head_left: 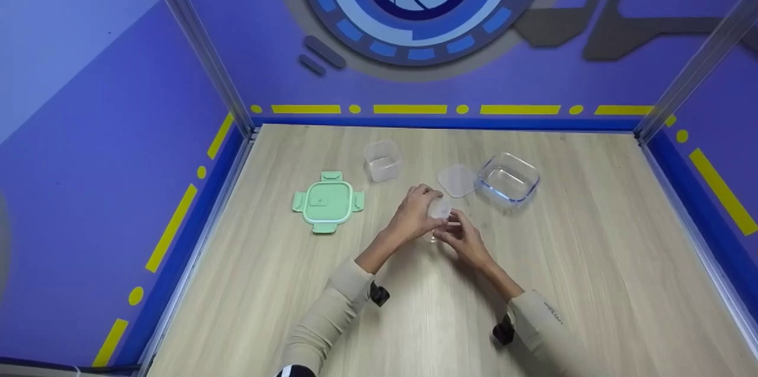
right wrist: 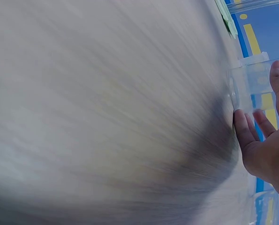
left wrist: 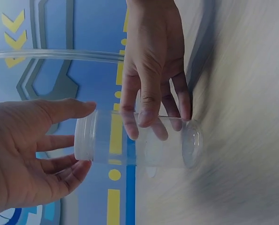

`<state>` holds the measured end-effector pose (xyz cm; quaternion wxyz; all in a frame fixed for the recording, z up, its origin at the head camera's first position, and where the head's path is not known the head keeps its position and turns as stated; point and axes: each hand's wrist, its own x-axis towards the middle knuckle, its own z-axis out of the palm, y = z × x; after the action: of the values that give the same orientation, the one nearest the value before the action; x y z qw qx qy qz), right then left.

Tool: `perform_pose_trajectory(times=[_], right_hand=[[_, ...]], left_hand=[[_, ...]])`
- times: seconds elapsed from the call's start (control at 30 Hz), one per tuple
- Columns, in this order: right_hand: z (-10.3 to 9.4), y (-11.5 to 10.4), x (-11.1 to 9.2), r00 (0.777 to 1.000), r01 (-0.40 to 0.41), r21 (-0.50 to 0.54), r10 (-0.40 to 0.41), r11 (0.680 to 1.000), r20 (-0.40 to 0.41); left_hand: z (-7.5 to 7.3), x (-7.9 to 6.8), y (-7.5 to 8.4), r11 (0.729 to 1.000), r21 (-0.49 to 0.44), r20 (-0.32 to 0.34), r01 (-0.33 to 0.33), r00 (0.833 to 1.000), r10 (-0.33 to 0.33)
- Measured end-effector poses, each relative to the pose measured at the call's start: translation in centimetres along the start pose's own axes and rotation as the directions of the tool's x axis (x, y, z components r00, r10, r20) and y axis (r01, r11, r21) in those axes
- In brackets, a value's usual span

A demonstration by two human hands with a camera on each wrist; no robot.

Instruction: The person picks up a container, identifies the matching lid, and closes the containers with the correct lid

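Observation:
A clear cylindrical jar (left wrist: 169, 152) with a white lid (left wrist: 85, 138) stands upright on the table, between both hands. From above, my left hand (head_left: 411, 217) grips the lid, thumb on one side and fingers on the other. Around the clear body, my right hand (head_left: 468, 241) holds the jar low down, its thumb in front and its fingers behind. In the right wrist view, part of the jar (right wrist: 245, 84) shows beside the right hand (right wrist: 270, 150). The head view shows the lid (head_left: 440, 208) from above, while the hands cover most of the body.
A green clip-lock lid (head_left: 327, 202) lies to the left. Behind the hands stands a small translucent container (head_left: 383, 161). A translucent flat lid (head_left: 457, 180) lies beside a square glass container (head_left: 509, 179) at the right. Printed panels (head_left: 414, 90) enclose the wooden table (head_left: 592, 258).

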<state>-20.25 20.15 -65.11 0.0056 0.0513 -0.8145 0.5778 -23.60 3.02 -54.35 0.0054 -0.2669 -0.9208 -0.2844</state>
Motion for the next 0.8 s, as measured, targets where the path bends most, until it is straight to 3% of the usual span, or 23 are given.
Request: perform_pose_trajectory(times=[0.13,0.37,0.6,0.8], right_hand=[[-0.1,0.0,0.0,1.0,0.005,0.008,-0.005,1.0,0.005],[0.1,-0.2,0.0,0.999,0.031,0.021,-0.03,0.999,-0.012],[-0.1,-0.1,0.0,1.0,0.0,0.023,0.0,1.0,0.01],[-0.2,0.0,-0.1,1.0,-0.006,0.03,0.005,1.0,0.013]], left_hand=[[-0.2,0.3,-0.8,0.993,-0.112,0.049,-0.022,0.998,0.028],[-0.4,0.3,-2.2,0.958,-0.282,0.12,-0.053,0.989,0.09],[0.0,0.1,-3.2,0.937,-0.336,0.096,-0.1,0.986,0.139],[0.6,-0.8,-3.3,0.906,-0.42,0.018,-0.05,0.998,0.064]])
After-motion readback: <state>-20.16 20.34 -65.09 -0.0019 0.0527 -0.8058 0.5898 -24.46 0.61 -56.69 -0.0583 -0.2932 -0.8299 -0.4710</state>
